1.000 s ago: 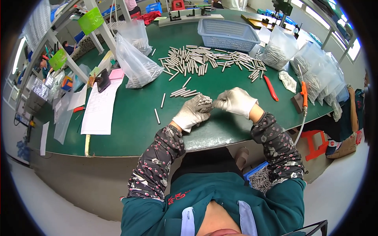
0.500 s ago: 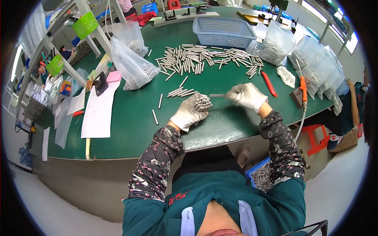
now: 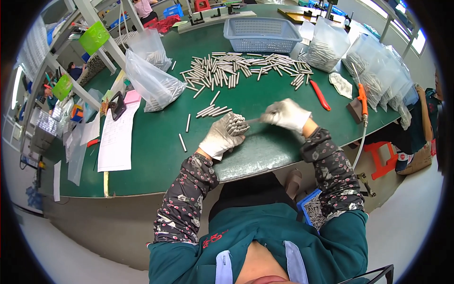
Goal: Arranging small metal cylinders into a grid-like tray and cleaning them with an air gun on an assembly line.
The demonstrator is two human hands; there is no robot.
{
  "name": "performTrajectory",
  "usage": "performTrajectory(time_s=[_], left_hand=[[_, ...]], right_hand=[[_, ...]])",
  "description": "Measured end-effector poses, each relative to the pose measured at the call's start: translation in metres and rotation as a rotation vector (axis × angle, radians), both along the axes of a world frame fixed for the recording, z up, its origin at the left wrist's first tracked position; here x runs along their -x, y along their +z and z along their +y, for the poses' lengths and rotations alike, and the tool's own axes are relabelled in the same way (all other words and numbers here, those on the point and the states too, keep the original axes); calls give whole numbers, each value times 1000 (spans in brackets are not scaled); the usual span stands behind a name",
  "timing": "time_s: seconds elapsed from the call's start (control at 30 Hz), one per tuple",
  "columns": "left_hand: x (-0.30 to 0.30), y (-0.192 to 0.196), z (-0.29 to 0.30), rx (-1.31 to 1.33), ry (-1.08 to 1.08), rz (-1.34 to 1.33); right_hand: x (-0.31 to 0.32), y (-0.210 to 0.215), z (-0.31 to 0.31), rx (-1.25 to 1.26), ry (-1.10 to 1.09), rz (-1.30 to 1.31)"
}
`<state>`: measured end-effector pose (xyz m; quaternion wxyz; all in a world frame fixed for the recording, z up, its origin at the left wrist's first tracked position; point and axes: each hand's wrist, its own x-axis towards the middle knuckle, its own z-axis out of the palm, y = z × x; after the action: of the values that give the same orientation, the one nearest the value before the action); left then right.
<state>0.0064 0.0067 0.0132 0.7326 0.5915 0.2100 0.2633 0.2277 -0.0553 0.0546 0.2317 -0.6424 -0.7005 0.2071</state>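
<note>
A bundle of short metal rods (image 3: 237, 125) is clasped in my left hand (image 3: 220, 138), its ends pointing right. I wear white gloves. Between the fingers of my right hand (image 3: 287, 115) is a single metal rod (image 3: 254, 120), blurred, its left tip close to the bundle's ends; whether they touch I cannot tell. Several loose rods (image 3: 213, 111) lie beyond my left hand, and two more lie to its left. Farther off spreads a large pile of the same rods (image 3: 227, 68) on the green table (image 3: 161, 165).
A blue basket (image 3: 262, 35) stands behind the pile. Rod-filled plastic bags (image 3: 153, 85) sit left and right. Red-handled pliers (image 3: 320, 96), a white cloth (image 3: 340, 85) and an orange air gun (image 3: 362, 99) lie at right. Papers (image 3: 116, 142) lie at left. A co-worker's arm (image 3: 424, 109) shows far right.
The view has shifted slightly, moving most table items a little left in the picture. My right hand still holds a rod by the bundle; my left hand keeps its grip.
</note>
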Motion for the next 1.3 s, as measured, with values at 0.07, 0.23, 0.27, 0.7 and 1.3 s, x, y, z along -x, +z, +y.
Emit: performTrajectory(time_s=[0.07, 0.23, 0.27, 0.7, 1.3], left_hand=[[-3, 6, -1, 3, 2, 102], [0, 8, -3, -18, -9, 153], [1, 7, -3, -22, -13, 156], [-1, -8, 2, -93, -19, 83], [-3, 5, -2, 26, -6, 107]], right_hand=[[-14, 10, -4, 80, -185, -63], [16, -2, 1, -4, -21, 100], [8, -9, 4, -19, -19, 146], [-12, 6, 4, 172, -154, 45], [4, -15, 10, 50, -176, 214]])
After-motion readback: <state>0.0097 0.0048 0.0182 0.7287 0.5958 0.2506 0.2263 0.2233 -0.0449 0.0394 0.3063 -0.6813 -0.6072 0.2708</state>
